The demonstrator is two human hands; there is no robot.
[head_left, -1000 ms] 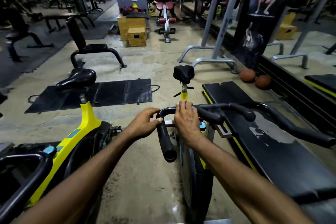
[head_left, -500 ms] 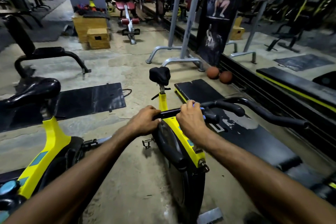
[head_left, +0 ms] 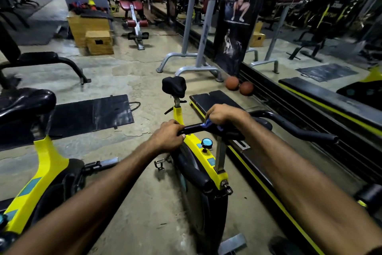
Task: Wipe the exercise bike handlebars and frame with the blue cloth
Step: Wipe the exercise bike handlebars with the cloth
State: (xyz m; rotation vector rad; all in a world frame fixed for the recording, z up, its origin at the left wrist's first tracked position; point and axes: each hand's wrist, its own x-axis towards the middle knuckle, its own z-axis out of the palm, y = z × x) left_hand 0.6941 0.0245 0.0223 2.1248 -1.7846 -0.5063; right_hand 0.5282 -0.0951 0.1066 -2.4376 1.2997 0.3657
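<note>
The right hand (head_left: pixel 224 114) is curled over the black handlebar (head_left: pixel 193 127) of the yellow exercise bike (head_left: pixel 195 146), pressing the blue cloth (head_left: pixel 208 124) around the bar. Most of the cloth is hidden under the fingers; only two small folds poke out at the hand's seven and five o'clock. At the right hand's eight o'clock, the left hand (head_left: pixel 167 136) grips the same crossbar bare, its fingers wrapped round the bar and its thumb tucked beneath. The far side of that grip cannot be seen.

The right forearm covers the handlebar's middle clamp. A blue-capped knob (head_left: pixel 207 142) sits on the frame just below the cloth. The saddle (head_left: pixel 174 86) stands at twelve o'clock from the hands. A second yellow bike (head_left: pixel 48 163) at eight o'clock of the view is cut off by the left edge. Two medicine balls (head_left: pixel 232 83) lie at one o'clock, beside the mirror.
</note>
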